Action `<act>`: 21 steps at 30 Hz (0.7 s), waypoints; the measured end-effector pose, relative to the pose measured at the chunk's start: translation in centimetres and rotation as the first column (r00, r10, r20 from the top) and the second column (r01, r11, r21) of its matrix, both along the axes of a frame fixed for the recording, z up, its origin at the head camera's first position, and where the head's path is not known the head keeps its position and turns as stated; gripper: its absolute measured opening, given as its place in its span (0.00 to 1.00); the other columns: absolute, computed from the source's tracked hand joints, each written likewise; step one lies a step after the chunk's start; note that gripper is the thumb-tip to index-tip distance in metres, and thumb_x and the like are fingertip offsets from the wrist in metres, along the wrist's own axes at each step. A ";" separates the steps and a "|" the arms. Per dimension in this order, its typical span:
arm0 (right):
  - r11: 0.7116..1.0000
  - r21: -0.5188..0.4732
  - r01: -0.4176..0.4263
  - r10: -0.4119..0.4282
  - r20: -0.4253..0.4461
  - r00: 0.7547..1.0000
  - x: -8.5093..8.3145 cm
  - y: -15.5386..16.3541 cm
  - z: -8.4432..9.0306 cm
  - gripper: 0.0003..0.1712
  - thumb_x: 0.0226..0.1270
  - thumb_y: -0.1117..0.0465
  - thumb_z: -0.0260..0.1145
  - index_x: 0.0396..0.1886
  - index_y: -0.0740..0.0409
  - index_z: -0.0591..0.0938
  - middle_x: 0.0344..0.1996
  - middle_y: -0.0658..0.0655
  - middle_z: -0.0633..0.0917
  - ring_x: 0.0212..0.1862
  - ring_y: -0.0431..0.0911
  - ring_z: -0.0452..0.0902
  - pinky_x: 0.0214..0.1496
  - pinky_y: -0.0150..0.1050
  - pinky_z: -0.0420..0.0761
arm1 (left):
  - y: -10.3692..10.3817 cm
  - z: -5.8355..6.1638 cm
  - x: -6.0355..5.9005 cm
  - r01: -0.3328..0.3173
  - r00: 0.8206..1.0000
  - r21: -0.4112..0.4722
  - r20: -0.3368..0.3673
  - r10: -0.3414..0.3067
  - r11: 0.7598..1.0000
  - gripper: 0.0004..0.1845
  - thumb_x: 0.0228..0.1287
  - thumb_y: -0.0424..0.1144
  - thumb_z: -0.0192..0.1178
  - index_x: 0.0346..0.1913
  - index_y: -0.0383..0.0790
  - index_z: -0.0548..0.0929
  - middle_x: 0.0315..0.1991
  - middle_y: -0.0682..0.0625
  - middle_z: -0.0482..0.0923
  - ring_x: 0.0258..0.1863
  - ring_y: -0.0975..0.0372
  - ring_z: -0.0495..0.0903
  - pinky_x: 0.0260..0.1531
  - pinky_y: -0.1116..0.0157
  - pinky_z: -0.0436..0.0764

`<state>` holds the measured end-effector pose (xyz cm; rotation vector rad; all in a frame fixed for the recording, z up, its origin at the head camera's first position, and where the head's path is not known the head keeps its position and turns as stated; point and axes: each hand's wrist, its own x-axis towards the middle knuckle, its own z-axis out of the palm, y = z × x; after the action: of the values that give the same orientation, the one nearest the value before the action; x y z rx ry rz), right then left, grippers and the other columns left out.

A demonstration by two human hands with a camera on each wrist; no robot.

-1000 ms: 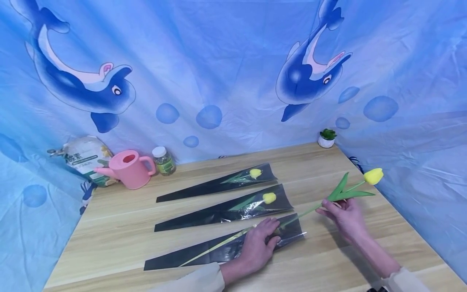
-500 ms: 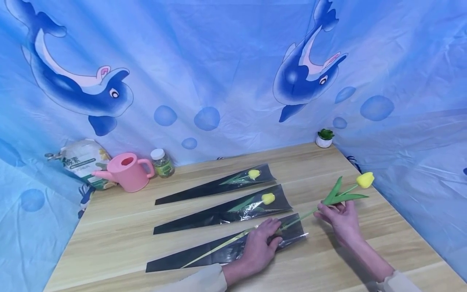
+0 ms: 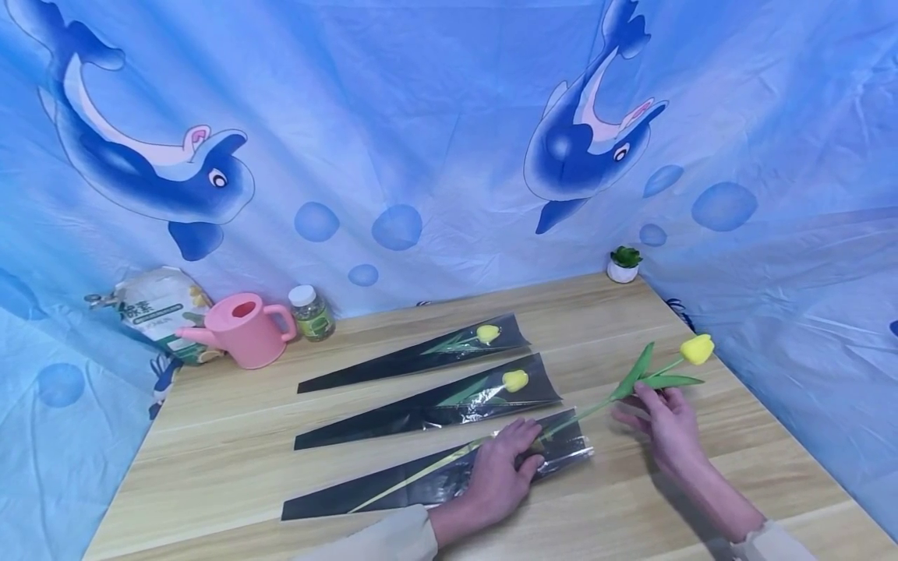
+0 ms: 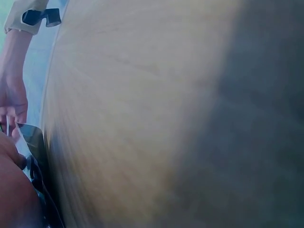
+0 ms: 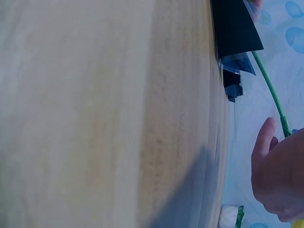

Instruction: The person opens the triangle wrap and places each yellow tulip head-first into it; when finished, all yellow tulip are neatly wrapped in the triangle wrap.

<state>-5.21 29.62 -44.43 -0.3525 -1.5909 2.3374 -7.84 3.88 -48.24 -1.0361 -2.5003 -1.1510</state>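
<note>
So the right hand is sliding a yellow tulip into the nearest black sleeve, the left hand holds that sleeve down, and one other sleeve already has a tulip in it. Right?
Not quite: two other sleeves already hold tulips, as the head view shows. The rest stands: the right hand holds the yellow tulip, its stem in the nearest black sleeve, which the left hand holds down.

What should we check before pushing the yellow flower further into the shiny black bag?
1. Left hand presses the nearest black plastic sleeve onto the wooden table: ok.
2. Right hand holds the yellow artificial tulip by its stem near the leaves: ok.
3. Green stem already lies inside the sleeve, running toward its narrow tip: ok.
4. Yellow bloom and leaves inside the sleeve: not ok, both are outside the wide mouth.
5. Sleeve mouth held open wide enough for the leaves: cannot tell.
6. Two filled black sleeves lie apart from the one in hand: ok.
</note>
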 end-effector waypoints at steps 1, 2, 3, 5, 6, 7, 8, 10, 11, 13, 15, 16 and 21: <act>1.000 0.007 0.007 -0.007 0.014 1.000 0.0 0.0 0.0 0.09 0.76 0.63 0.60 0.49 0.61 0.71 0.36 0.49 0.86 0.38 0.42 0.86 0.42 0.38 0.86 | 0.0 0.0 0.0 0.001 1.000 0.001 -0.002 -0.001 1.000 0.25 0.57 0.35 0.72 0.59 0.36 0.83 0.58 0.42 0.81 0.59 0.51 0.79 0.58 0.51 0.77; 1.000 0.013 0.014 -0.014 0.023 1.000 0.0 0.0 0.0 0.09 0.76 0.64 0.60 0.49 0.62 0.71 0.36 0.48 0.86 0.38 0.42 0.86 0.42 0.37 0.86 | 0.0 0.0 0.0 0.001 1.000 0.002 -0.005 -0.001 1.000 0.25 0.57 0.34 0.72 0.59 0.36 0.83 0.58 0.42 0.81 0.59 0.51 0.79 0.58 0.51 0.77; 1.000 0.019 0.021 -0.022 0.030 0.999 0.1 0.0 0.0 0.09 0.76 0.65 0.60 0.49 0.62 0.71 0.36 0.48 0.86 0.38 0.41 0.85 0.43 0.36 0.86 | 0.0 0.0 0.0 0.002 1.000 0.004 -0.005 -0.002 1.000 0.25 0.57 0.34 0.72 0.59 0.36 0.83 0.58 0.42 0.81 0.59 0.51 0.79 0.58 0.51 0.78; 0.998 0.042 0.036 -0.037 0.031 0.999 0.1 0.0 0.0 0.10 0.75 0.68 0.59 0.50 0.62 0.69 0.37 0.47 0.85 0.38 0.40 0.85 0.43 0.35 0.85 | -0.1 0.0 0.0 0.003 1.000 0.004 -0.005 -0.003 1.000 0.25 0.57 0.34 0.72 0.59 0.36 0.83 0.58 0.42 0.81 0.59 0.51 0.79 0.58 0.51 0.78; 0.998 0.046 0.043 -0.044 0.026 0.999 0.1 0.0 0.0 0.12 0.74 0.69 0.60 0.51 0.62 0.69 0.37 0.47 0.85 0.37 0.40 0.85 0.43 0.35 0.86 | -0.1 0.0 0.0 0.004 1.000 0.004 -0.003 -0.004 1.000 0.25 0.57 0.34 0.72 0.59 0.36 0.83 0.58 0.42 0.81 0.60 0.51 0.79 0.58 0.51 0.78; 0.997 0.054 0.047 -0.048 0.021 0.999 0.1 0.0 0.0 0.14 0.74 0.70 0.60 0.53 0.62 0.68 0.37 0.47 0.85 0.37 0.40 0.85 0.42 0.35 0.86 | -0.1 0.0 0.0 0.006 1.000 0.004 0.001 -0.006 1.000 0.25 0.57 0.34 0.72 0.59 0.36 0.82 0.58 0.42 0.81 0.60 0.51 0.78 0.58 0.51 0.77; 0.997 0.061 0.050 -0.051 0.015 0.999 0.1 0.0 0.0 0.16 0.73 0.72 0.61 0.54 0.61 0.67 0.38 0.48 0.85 0.37 0.40 0.85 0.42 0.35 0.86 | -0.1 0.1 0.0 0.007 1.000 0.002 0.005 -0.007 1.000 0.25 0.57 0.34 0.72 0.60 0.36 0.82 0.58 0.42 0.81 0.60 0.51 0.78 0.58 0.50 0.77; 0.995 0.084 0.051 -0.051 0.008 0.999 0.1 0.0 0.0 0.20 0.71 0.73 0.62 0.56 0.59 0.65 0.38 0.48 0.85 0.36 0.40 0.85 0.41 0.35 0.86 | -0.1 0.1 -0.1 0.011 1.000 0.001 0.014 -0.011 1.000 0.25 0.57 0.34 0.72 0.60 0.36 0.82 0.58 0.42 0.80 0.60 0.51 0.78 0.58 0.50 0.77; 0.994 0.094 0.046 -0.047 0.007 0.999 0.1 0.0 0.0 0.22 0.70 0.74 0.62 0.57 0.58 0.64 0.38 0.48 0.85 0.36 0.41 0.85 0.41 0.36 0.86 | -0.1 0.1 -0.1 0.012 1.000 0.001 0.017 -0.012 1.000 0.25 0.58 0.34 0.71 0.60 0.35 0.82 0.58 0.42 0.80 0.60 0.51 0.78 0.58 0.50 0.77; 0.993 0.112 0.034 -0.036 0.013 0.999 0.2 0.1 -0.1 0.24 0.69 0.74 0.63 0.57 0.58 0.64 0.38 0.48 0.85 0.37 0.41 0.85 0.40 0.36 0.86 | -0.1 0.2 -0.1 0.013 1.000 -0.002 0.024 -0.013 1.000 0.25 0.58 0.34 0.71 0.60 0.35 0.82 0.58 0.42 0.80 0.60 0.51 0.78 0.59 0.50 0.76; 0.991 0.129 0.020 -0.023 0.025 0.999 0.4 0.1 -0.1 0.23 0.69 0.74 0.64 0.57 0.60 0.64 0.38 0.49 0.85 0.37 0.41 0.85 0.40 0.36 0.86 | -0.1 0.2 0.0 0.012 1.000 -0.004 0.028 -0.012 1.000 0.25 0.58 0.34 0.71 0.60 0.35 0.82 0.58 0.41 0.80 0.60 0.50 0.78 0.59 0.50 0.76; 0.991 0.134 0.014 -0.018 0.031 0.999 0.5 0.1 -0.2 0.22 0.69 0.74 0.64 0.56 0.61 0.65 0.38 0.49 0.86 0.37 0.41 0.85 0.40 0.36 0.86 | -0.1 0.3 0.0 0.010 1.000 -0.006 0.028 -0.010 1.000 0.25 0.58 0.34 0.71 0.60 0.35 0.82 0.58 0.41 0.80 0.60 0.50 0.78 0.59 0.51 0.76; 0.992 0.129 0.005 -0.010 0.042 0.999 0.8 0.0 -0.5 0.20 0.68 0.75 0.64 0.53 0.64 0.66 0.36 0.49 0.87 0.35 0.42 0.86 0.38 0.36 0.86 | -0.3 0.4 0.0 0.000 1.000 -0.012 0.006 0.000 1.000 0.25 0.57 0.33 0.72 0.59 0.35 0.83 0.58 0.41 0.81 0.59 0.49 0.79 0.58 0.51 0.77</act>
<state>-4.42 29.61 -44.93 -0.3807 -1.7470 2.2212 -7.86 3.61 -47.89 -1.0369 -2.5146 -1.1428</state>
